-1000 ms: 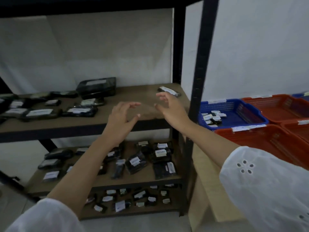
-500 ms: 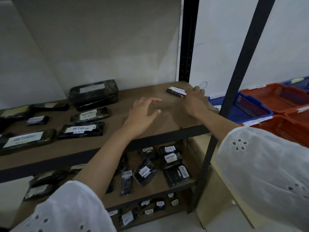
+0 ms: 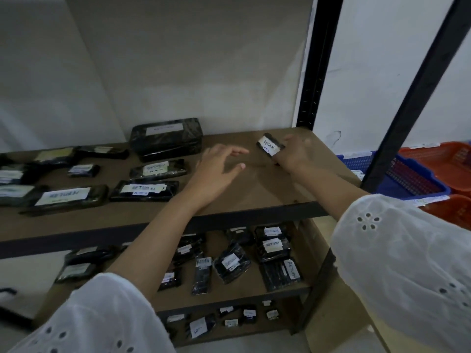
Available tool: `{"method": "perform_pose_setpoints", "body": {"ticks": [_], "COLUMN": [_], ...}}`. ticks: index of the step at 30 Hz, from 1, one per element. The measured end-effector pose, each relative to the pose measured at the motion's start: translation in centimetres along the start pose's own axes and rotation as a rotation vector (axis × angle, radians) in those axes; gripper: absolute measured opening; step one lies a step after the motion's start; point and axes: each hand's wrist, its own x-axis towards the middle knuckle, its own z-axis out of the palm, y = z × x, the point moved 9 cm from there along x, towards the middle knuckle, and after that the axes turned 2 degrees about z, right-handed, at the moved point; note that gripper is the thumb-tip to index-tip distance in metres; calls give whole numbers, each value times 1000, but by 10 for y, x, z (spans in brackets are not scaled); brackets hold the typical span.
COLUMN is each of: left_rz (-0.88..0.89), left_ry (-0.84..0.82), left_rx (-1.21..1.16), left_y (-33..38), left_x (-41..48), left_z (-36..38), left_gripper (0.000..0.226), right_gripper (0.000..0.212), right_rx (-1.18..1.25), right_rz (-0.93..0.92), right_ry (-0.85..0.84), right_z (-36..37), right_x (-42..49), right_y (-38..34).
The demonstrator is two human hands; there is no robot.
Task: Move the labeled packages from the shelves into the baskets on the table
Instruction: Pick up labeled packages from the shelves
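head view. the right hand (image 3: 295, 155) gripped a small black package (image 3: 269, 146) at the rear right corner of the upper shelf (image 3: 254, 194), with its fingers curled round the package's right end. the package's white label, reading "return", faced the camera. the package sat tilted, and whether its lower edge touched the board could not be told. the left hand (image 3: 216, 171) was spread with fingers straight, holding nothing, over the bare middle of the same shelf. it lay just left of the gripped package and apart from it, and contact with the board could not be told. the two hands were near each other but not touching. further left on the upper shelf lay more black labelled packages: a large package (image 3: 167, 138) against the back wall, two flat packages (image 3: 158, 168) in front of it, and others toward the left edge. the middle shelf (image 3: 249, 289) carried a cluster of smaller packages (image 3: 272, 247), several marked "return". tiny packages (image 3: 200, 327) sat on the level below. to the right, past a black upright post (image 3: 407, 110), stood a blue basket (image 3: 413, 179) with an orange basket (image 3: 443, 156) just beside it. white eyelet sleeves (image 3: 407, 263) covered both upper arms.
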Motion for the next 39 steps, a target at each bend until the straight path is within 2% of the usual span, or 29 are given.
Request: {"method": "perform_pose_setpoints", "body": {"ticks": [4, 7, 12, 15, 21, 24, 28, 31, 34, 39], "left_rz": [-58, -120, -352, -533, -744, -728, -634, -530, -488, -420], "left_ry": [54, 140, 267, 206, -100, -94, 92, 187, 242, 484], "left_rx": [29, 132, 315, 401, 611, 606, 331, 156, 105, 52], "left_y": [-25, -49, -104, -133, -167, -167, -159, -149, -133, -84], "left_x": [-22, -38, -56, -58, -47, -36, -28, -26, -30, -56], "left_z": [-36, -69, -113, -119, -109, -110, -112, -115, -116, -129], "left_gripper": [24, 23, 26, 33, 60, 62, 61, 50, 44, 37], "right_gripper": [45, 44, 37, 24, 26, 26, 24, 23, 22, 19], "right_rx": [460, 613, 882, 978, 1000, 985, 987, 1028, 1085, 1163], "right_rz": [30, 26, 48, 98, 172, 170, 148, 147, 157, 155], "right_ry": [29, 55, -54, -118, -122, -117, -105, -103, -127, -193], "right_z": [34, 57, 85, 95, 100, 97, 91, 84, 77, 56], "right_x": [-22, -38, -58, -66, -68, -68, -67, -69, -73, -83], "right_y": [-28, -45, -68, -72, -68, -67, -67, -64, -59, -45]}}
